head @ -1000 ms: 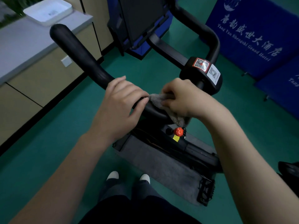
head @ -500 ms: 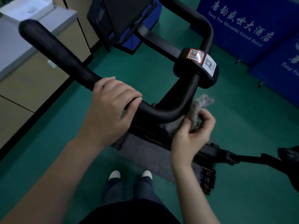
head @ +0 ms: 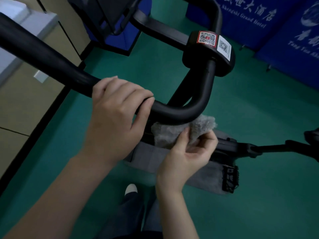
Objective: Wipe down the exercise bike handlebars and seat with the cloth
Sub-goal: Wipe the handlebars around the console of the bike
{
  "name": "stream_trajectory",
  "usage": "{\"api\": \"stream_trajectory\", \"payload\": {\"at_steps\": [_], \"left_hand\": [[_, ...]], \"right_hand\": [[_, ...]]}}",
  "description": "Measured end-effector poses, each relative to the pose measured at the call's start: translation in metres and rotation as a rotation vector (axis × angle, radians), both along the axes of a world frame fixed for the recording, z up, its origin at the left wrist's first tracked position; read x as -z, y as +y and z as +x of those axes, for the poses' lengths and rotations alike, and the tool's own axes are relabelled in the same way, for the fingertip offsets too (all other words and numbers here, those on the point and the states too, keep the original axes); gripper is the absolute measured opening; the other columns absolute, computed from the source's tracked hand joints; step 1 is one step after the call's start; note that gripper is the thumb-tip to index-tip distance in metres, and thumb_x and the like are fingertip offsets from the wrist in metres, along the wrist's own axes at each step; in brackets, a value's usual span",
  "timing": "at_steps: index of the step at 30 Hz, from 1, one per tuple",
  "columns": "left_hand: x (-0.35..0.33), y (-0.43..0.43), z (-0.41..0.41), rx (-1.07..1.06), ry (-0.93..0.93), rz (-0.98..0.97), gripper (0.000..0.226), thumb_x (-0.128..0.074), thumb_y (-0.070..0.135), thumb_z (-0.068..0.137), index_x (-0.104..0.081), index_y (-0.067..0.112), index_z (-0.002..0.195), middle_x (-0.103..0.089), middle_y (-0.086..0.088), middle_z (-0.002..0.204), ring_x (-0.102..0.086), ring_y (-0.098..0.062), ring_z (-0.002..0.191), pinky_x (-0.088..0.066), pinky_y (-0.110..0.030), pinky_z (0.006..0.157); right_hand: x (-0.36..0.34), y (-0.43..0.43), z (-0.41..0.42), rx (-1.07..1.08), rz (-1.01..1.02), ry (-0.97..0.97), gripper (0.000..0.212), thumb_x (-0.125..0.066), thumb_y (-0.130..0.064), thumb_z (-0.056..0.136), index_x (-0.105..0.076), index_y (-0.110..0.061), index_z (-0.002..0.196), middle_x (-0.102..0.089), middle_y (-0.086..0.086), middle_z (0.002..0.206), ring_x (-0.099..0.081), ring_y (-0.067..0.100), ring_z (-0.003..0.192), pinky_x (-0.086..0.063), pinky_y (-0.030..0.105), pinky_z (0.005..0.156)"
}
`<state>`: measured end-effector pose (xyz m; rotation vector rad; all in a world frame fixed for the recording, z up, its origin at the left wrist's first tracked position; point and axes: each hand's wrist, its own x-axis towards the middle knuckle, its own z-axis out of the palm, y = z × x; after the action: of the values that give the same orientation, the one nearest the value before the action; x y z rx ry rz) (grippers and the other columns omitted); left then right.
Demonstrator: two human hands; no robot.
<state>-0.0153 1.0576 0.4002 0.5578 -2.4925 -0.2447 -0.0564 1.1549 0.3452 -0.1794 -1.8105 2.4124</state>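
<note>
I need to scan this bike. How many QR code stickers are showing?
2. A red-bordered sticker and a white sticker beside it, both on the black block above the handlebar bend. Others may be hidden elsewhere.

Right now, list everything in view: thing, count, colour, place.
handlebar: one, black, from upper left across the centre
clamp block: one, black, upper centre
QR stickers: two, one red-edged, one white, on the clamp block
cloth: one, grey, just under the handlebar bend
floor: green
mat: one, grey, on the floor
pedal: one, black, at the mat's right end
banners: two, blue, white lettering, upper right
cabinet: one, beige, left
shoe: one, white, bottom centre
left hand: grips the handlebar
right hand: pinches the cloth
</note>
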Motion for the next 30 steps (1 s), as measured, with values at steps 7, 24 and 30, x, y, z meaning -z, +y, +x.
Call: {"api": "stream_trajectory", "payload": {"at_steps": [7,24,30], "left_hand": [[0.001,0.0,0.001,0.01,0.019,0.004,0.024,-0.048,0.023,0.098,-0.068,0.011,0.094,-0.068,0.001,0.093,-0.06,-0.023,0.094,-0.028,-0.035,0.098],[0.0,-0.001,0.001,0.028,0.038,0.036,0.024,-0.047,0.024,0.097,-0.068,0.012,0.093,-0.067,0.002,0.091,-0.058,-0.022,0.093,-0.027,-0.034,0.098],[0.0,0.006,-0.004,-0.021,0.046,-0.023,0.022,-0.05,0.021,0.096,-0.069,0.011,0.095,-0.068,0.001,0.093,-0.061,-0.023,0.096,-0.024,-0.038,0.108]], "right_hand": [[0.001,-0.024,0.031,0.041,-0.065,-0.024,0.026,-0.059,0.008,0.084,-0.051,-0.013,0.097,-0.06,-0.016,0.086,-0.058,0.002,0.084,-0.047,0.015,0.077],[-0.008,-0.016,0.027,0.135,0.062,0.031,0.021,-0.06,0.001,0.088,-0.057,-0.017,0.096,-0.057,0.02,0.104,-0.057,0.034,0.101,-0.049,0.048,0.092],[-0.009,-0.006,0.01,0.122,0.176,0.152,0.02,-0.059,-0.004,0.089,-0.059,-0.021,0.1,-0.056,0.008,0.102,-0.059,0.022,0.101,-0.049,0.035,0.092]]}}
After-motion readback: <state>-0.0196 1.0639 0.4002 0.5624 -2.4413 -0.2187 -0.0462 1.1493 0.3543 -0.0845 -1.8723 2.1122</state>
